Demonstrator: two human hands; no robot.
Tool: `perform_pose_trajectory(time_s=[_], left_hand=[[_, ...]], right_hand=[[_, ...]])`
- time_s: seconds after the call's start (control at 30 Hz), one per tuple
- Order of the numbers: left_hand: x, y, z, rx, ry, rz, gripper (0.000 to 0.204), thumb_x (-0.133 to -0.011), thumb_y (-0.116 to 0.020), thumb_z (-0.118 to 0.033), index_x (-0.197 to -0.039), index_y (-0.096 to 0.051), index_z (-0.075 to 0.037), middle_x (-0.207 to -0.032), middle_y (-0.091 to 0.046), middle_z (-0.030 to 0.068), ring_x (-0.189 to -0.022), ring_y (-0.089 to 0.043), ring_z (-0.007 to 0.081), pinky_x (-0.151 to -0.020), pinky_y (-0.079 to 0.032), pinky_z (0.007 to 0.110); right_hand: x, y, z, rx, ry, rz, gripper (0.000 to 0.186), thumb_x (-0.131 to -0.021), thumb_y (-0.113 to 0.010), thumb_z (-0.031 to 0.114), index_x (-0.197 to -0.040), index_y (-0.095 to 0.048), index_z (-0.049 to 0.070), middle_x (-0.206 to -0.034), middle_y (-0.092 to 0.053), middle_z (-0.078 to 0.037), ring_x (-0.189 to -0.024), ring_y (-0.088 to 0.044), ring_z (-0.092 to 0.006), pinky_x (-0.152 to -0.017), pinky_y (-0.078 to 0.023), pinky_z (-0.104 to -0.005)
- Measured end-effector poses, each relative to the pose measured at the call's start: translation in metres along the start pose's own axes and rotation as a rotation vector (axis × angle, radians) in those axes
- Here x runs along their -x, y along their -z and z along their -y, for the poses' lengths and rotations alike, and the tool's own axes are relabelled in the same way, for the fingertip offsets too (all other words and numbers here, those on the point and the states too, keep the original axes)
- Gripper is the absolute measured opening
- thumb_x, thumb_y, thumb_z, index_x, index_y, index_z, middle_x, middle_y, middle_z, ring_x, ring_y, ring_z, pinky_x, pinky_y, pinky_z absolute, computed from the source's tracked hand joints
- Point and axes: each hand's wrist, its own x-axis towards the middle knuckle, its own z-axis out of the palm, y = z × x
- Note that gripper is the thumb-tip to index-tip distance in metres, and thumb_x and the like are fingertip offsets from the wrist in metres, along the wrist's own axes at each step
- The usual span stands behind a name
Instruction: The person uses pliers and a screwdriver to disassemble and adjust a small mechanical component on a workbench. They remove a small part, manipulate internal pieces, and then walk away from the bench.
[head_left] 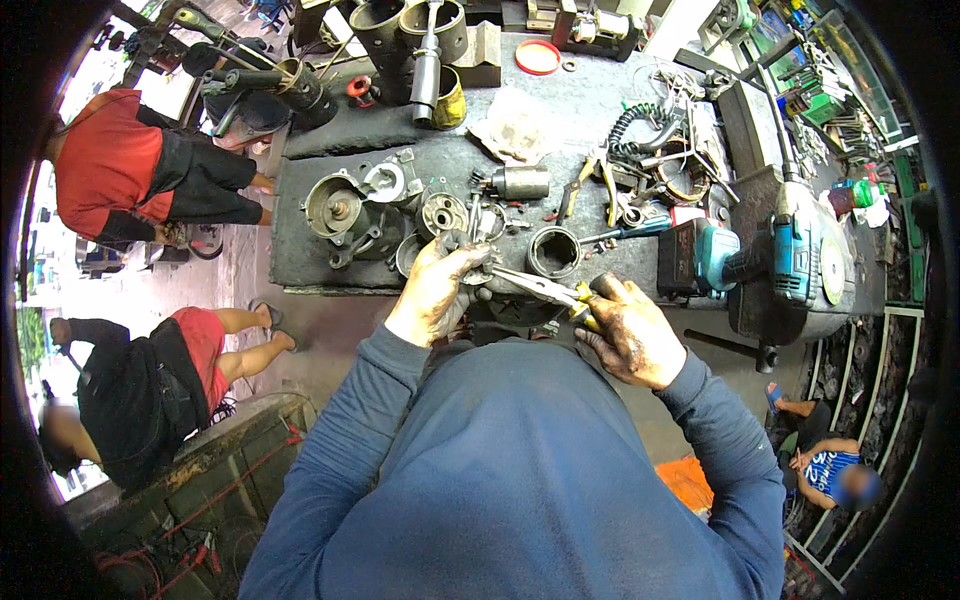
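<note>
My right hand (632,335), smeared with dark grease, is closed round the yellow-and-black handles of long-nose pliers (535,285). Their jaws point left and reach a small metal part (480,268) pinched in my left hand (430,295). My fingers partly cover that part, so its exact kind does not show. Just beyond the pliers a hollow metal cylinder (553,252) stands at the bench's near edge. A round metal housing (440,215) and a cylindrical solenoid-like part (520,182) lie past my left hand. Farther left sits a larger cast housing (345,215).
The dark workbench (400,150) carries combination pliers (575,190), a coiled black cable (640,125), a red lid (538,57) and a blue cordless drill (795,240). Metal cylinders (380,30) stand at the back. Two people are at left; another person (835,470) sits at lower right.
</note>
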Motion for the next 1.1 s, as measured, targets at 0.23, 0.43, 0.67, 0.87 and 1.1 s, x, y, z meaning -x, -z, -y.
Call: perform_pose_trajectory(time_s=[0.23, 0.43, 0.67, 0.87, 1.1], left_hand=[[0.006, 0.001, -0.004, 0.064, 0.068, -0.015, 0.017, -0.099, -0.065, -0.012, -0.115, -0.067, -0.005, -0.099, -0.072, 0.0054, -0.079, -0.069, 0.0162, -0.064, -0.057, 0.031], [0.000, 0.005, -0.005, 0.330, 0.260, -0.015, 0.019, -0.103, -0.063, -0.020, -0.113, -0.067, -0.005, -0.092, -0.070, 0.0071, -0.063, -0.059, 0.0146, -0.053, -0.047, 0.025], [0.004, 0.025, -0.008, 0.391, 0.385, 0.178, 0.034, -0.100, -0.060, -0.032, -0.112, -0.068, -0.001, -0.084, -0.067, 0.0127, -0.053, -0.052, 0.0133, -0.043, -0.040, 0.024], [0.004, 0.021, -0.004, 0.335, 0.455, 0.257, 0.033, -0.099, -0.058, -0.032, -0.108, -0.067, -0.002, -0.079, -0.067, 0.0145, -0.047, -0.048, 0.0131, -0.040, -0.037, 0.025], [0.000, 0.030, 0.002, 0.183, 0.415, 0.284, 0.028, -0.099, -0.060, -0.024, -0.112, -0.066, 0.001, -0.083, -0.068, 0.0126, -0.048, -0.051, 0.0163, -0.039, -0.036, 0.029]], right_hand=[[-0.005, 0.014, 0.024, 0.367, -0.032, -0.084, 0.031, -0.084, -0.079, 0.017, -0.108, -0.068, 0.002, -0.114, -0.059, -0.019, -0.103, -0.058, -0.0388, -0.091, -0.048, -0.0480], [-0.001, 0.017, 0.035, 0.112, -0.081, -0.103, 0.036, -0.078, -0.082, 0.017, -0.110, -0.070, 0.004, -0.121, -0.062, -0.016, -0.114, -0.058, -0.0368, -0.099, -0.044, -0.0495], [0.005, 0.043, 0.033, 0.149, -0.031, -0.098, 0.035, -0.080, -0.081, 0.014, -0.112, -0.071, 0.003, -0.137, -0.061, -0.017, -0.120, -0.056, -0.0367, -0.102, -0.044, -0.0470], [0.004, 0.047, 0.029, 0.186, -0.004, -0.033, 0.031, -0.083, -0.078, 0.017, -0.110, -0.072, 0.003, -0.135, -0.061, -0.016, -0.115, -0.058, -0.0347, -0.098, -0.045, -0.0449], [0.000, 0.070, 0.036, 0.310, 0.031, 0.070, 0.024, -0.083, -0.077, 0.018, -0.101, -0.070, 0.005, -0.117, -0.064, -0.015, -0.101, -0.061, -0.0346, -0.088, -0.048, -0.0470]])
